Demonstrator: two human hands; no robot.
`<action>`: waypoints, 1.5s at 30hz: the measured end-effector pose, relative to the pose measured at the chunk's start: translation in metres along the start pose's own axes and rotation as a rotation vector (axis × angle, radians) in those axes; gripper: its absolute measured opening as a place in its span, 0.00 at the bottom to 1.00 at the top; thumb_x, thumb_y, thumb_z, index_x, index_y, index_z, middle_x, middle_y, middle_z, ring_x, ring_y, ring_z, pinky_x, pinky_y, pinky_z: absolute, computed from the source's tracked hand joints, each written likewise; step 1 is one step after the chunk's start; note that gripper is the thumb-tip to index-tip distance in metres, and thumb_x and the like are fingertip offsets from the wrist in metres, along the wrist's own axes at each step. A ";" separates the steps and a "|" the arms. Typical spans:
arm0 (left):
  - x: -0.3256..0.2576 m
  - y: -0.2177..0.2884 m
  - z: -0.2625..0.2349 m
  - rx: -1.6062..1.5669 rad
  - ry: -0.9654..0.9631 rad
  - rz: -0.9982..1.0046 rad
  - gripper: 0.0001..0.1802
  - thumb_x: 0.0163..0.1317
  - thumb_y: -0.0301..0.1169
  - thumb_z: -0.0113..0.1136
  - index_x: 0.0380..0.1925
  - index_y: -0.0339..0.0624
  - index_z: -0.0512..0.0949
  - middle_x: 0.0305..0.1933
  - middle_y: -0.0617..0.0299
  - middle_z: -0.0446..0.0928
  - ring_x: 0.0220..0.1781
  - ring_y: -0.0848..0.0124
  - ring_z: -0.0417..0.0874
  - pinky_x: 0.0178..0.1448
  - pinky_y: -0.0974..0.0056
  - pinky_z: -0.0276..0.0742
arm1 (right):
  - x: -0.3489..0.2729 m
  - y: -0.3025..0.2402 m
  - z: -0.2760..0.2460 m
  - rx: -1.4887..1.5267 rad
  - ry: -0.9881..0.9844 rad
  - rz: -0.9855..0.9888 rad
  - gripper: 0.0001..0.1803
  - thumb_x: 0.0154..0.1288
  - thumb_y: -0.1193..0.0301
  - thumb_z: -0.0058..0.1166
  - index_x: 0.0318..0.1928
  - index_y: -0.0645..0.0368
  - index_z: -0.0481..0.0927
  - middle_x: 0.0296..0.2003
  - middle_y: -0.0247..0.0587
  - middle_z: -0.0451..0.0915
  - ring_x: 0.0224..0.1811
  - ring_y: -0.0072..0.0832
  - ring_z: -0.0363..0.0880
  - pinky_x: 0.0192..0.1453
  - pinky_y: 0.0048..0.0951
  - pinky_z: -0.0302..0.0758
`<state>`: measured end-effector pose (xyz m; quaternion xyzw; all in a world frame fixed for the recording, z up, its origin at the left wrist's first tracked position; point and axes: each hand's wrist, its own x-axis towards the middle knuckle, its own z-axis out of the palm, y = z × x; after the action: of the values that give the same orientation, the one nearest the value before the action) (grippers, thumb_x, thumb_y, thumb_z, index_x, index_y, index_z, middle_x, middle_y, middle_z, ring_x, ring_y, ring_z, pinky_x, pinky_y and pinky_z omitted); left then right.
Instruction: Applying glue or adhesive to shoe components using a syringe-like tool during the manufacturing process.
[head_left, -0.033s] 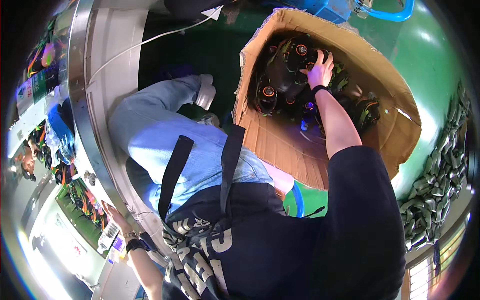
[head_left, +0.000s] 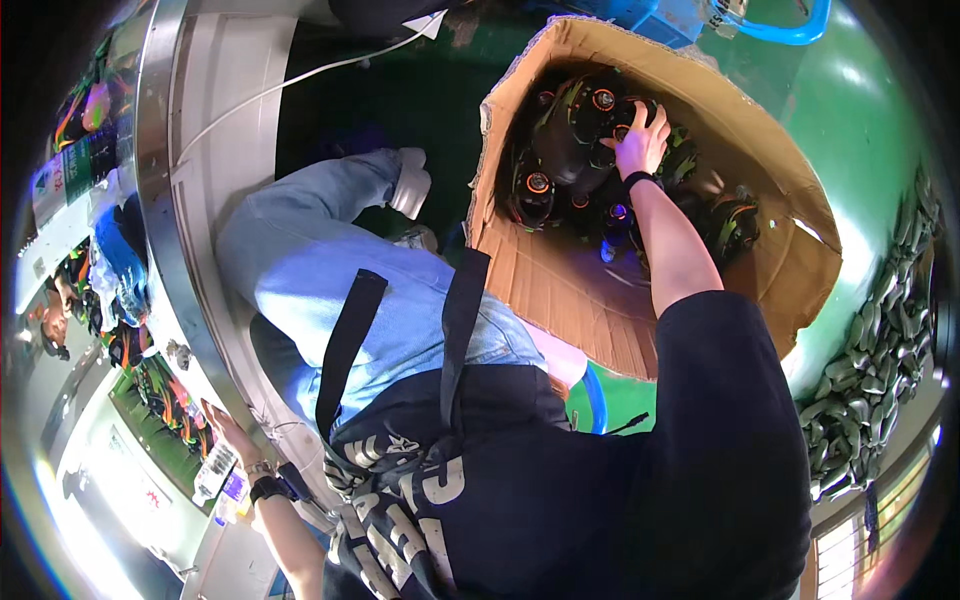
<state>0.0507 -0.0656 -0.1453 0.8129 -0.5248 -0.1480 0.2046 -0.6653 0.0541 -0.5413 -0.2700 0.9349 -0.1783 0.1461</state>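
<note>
My right hand [head_left: 641, 146] reaches into a large cardboard box [head_left: 580, 285]. Its fingers and thumb curl over a black rounded piece with an orange ring [head_left: 620, 131]; the underside is hidden. Around it in the box lie several similar black pieces, some with green streaks, one with a clear orange-ringed disc [head_left: 537, 183]. A small blue-lit spot [head_left: 610, 250] shows near the box's near side. Off to the left, my left hand [head_left: 232, 436] rests at the edge of the workbench [head_left: 205, 290], fingers stretched out and holding nothing.
A clear bottle [head_left: 214, 474] stands beside my left hand. Black, green and orange pieces [head_left: 165, 395] lie along the bench. White cable [head_left: 290, 85] hangs over the bench's side. Blue equipment [head_left: 655, 20] stands behind the box, and a pile of dark elongated pieces [head_left: 870, 375] lies right.
</note>
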 end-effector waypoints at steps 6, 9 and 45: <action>-0.002 0.008 -0.001 -0.046 0.049 -0.036 0.30 0.75 0.46 0.40 0.71 0.43 0.60 0.75 0.59 0.56 0.76 0.66 0.56 0.76 0.60 0.50 | 0.023 -0.006 0.020 -0.172 -0.205 -0.118 0.56 0.45 0.75 0.72 0.71 0.27 0.55 0.57 0.42 0.72 0.56 0.50 0.74 0.61 0.51 0.70; 0.000 0.006 0.002 -0.069 0.046 -0.020 0.31 0.75 0.48 0.41 0.71 0.44 0.60 0.76 0.59 0.55 0.75 0.66 0.55 0.75 0.60 0.50 | 0.073 0.002 0.024 -0.150 -0.579 -0.128 0.61 0.43 0.72 0.73 0.73 0.27 0.49 0.56 0.55 0.77 0.57 0.52 0.78 0.56 0.48 0.76; -0.088 0.092 0.048 -0.104 0.210 0.888 0.28 0.58 0.23 0.64 0.61 0.40 0.71 0.64 0.47 0.71 0.66 0.53 0.72 0.67 0.52 0.69 | -0.181 -0.230 -0.410 0.323 -0.193 -0.648 0.12 0.43 0.85 0.65 0.32 0.68 0.79 0.27 0.32 0.75 0.29 0.17 0.69 0.36 0.20 0.68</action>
<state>-0.0797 -0.0273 -0.1399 0.5085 -0.7908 0.0111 0.3406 -0.5659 0.0778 -0.0478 -0.5409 0.7426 -0.3343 0.2104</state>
